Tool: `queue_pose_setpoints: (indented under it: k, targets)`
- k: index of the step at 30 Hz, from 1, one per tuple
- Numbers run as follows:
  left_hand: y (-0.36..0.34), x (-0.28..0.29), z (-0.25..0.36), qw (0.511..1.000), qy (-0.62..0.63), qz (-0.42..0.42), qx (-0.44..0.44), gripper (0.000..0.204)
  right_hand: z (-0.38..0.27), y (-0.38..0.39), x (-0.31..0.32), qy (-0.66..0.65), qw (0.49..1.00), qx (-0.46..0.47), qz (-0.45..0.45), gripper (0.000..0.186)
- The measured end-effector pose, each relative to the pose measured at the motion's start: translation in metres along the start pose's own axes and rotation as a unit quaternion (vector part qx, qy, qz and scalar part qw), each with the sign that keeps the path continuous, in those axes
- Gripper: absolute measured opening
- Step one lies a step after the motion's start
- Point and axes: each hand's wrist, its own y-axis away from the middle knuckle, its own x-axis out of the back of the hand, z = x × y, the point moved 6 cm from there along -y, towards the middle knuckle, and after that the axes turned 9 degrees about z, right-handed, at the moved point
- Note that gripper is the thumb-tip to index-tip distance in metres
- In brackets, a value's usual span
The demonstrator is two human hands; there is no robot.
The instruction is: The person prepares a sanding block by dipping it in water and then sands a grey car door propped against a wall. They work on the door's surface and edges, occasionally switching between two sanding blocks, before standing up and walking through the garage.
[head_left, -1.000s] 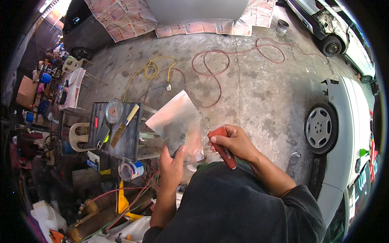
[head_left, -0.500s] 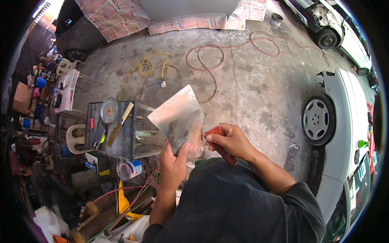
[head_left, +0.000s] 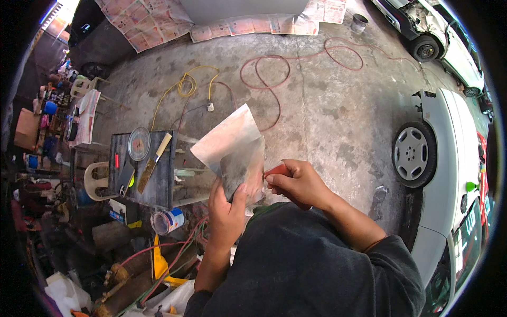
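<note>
My left hand (head_left: 227, 211) grips the lower edge of a flat grey metal sheet (head_left: 229, 142), dull and smeared, held tilted in front of my chest. My right hand (head_left: 298, 182) is closed around a red tool (head_left: 277, 169) whose tip shows at the sheet's right edge, touching or very near it. Most of the red tool is hidden inside my fingers.
A dark metal stand (head_left: 153, 169) to my left carries a round lid, a putty knife and a phone. A paint can (head_left: 168, 220) sits on the floor below it. Yellow and red hoses (head_left: 274, 79) coil on the concrete. A white car (head_left: 449, 174) stands at the right.
My right hand has pulled the red tool in against the sheet's right edge, so less of the tool shows. My left hand still holds the sheet.
</note>
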Motion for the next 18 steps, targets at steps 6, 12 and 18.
queue_pose_setpoints:
  k: [6, 12, 18]
  targets:
    - [-0.005, 0.000, 0.003, 1.000, 0.022, 0.009, 0.017, 0.032, -0.002, -0.002, -0.004, -0.008, 1.000, -0.006, -0.005, 0.019]
    - [-0.011, 0.002, -0.002, 0.999, 0.032, 0.028, 0.024, 0.032, -0.003, -0.007, -0.004, 0.000, 1.000, 0.003, -0.007, 0.019]
    - [-0.017, 0.004, -0.002, 0.996, 0.061, 0.032, 0.049, 0.029, -0.002, -0.010, -0.006, 0.008, 1.000, 0.004, -0.019, 0.018]
